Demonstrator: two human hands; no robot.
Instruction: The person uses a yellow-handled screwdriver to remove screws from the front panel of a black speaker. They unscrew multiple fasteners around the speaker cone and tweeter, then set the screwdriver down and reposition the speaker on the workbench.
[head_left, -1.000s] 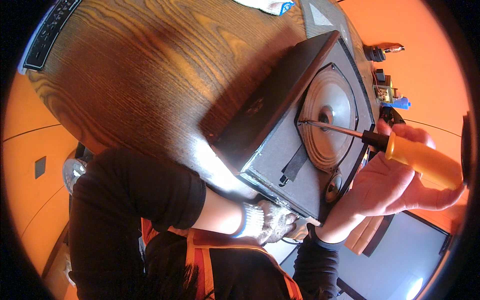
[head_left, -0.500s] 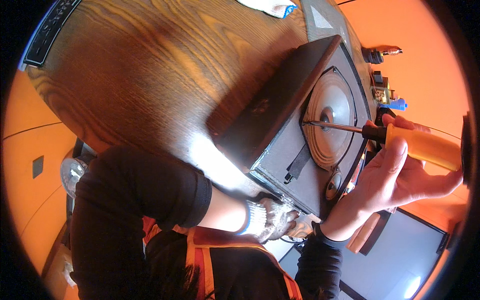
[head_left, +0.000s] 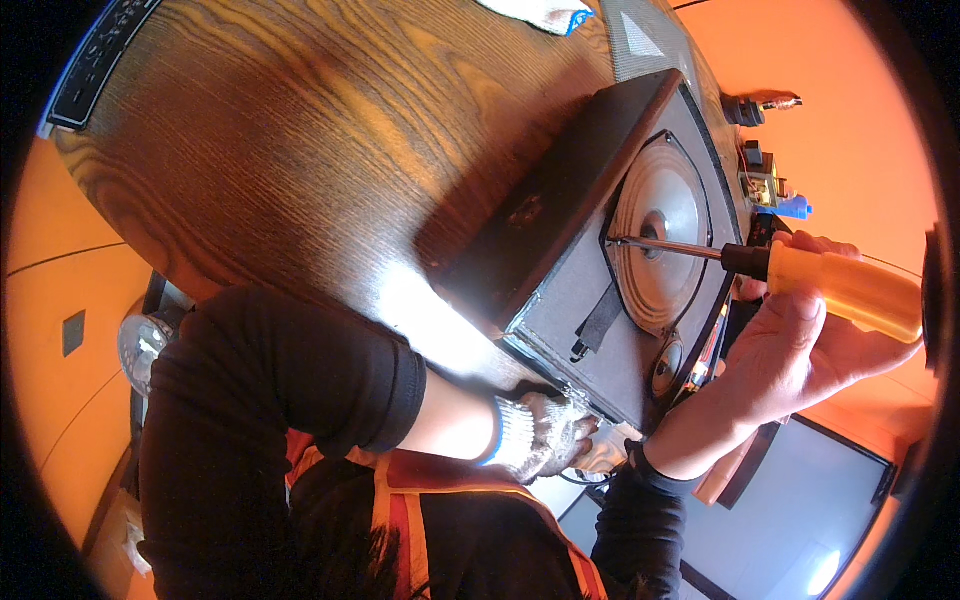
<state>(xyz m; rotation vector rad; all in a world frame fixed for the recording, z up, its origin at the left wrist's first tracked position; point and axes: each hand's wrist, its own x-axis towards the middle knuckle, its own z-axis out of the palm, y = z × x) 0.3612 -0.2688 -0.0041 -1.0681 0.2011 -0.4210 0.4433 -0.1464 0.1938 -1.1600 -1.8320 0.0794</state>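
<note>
A dark loudspeaker box [head_left: 560, 215] lies on the wooden table with its front panel facing right. Its large speaker cone [head_left: 685, 215] sits in a black frame, and a smaller round driver [head_left: 667, 367] is beside it. My bare right hand [head_left: 790, 340] is closed round the yellow handle of a screwdriver [head_left: 845, 290]. The metal shaft crosses the cone, its tip at the frame's left rim; the screw itself is too small to make out. My left hand [head_left: 550, 437], in a whitish, dirt-darkened knit glove, grips the box's near lower edge with curled fingers.
Another white glove [head_left: 535, 12] lies at the table's far edge. Small electronic parts [head_left: 765, 185] and a blue item [head_left: 795, 208] stand beyond the box. A black panel [head_left: 95, 70] is at the far left, and a large screen [head_left: 800, 510] shows at lower right.
My right hand's fingers and thumb have shifted round the screwdriver handle, the thumb now further along it. The tip stays at the same spot on the frame. My left hand is nearly still.
</note>
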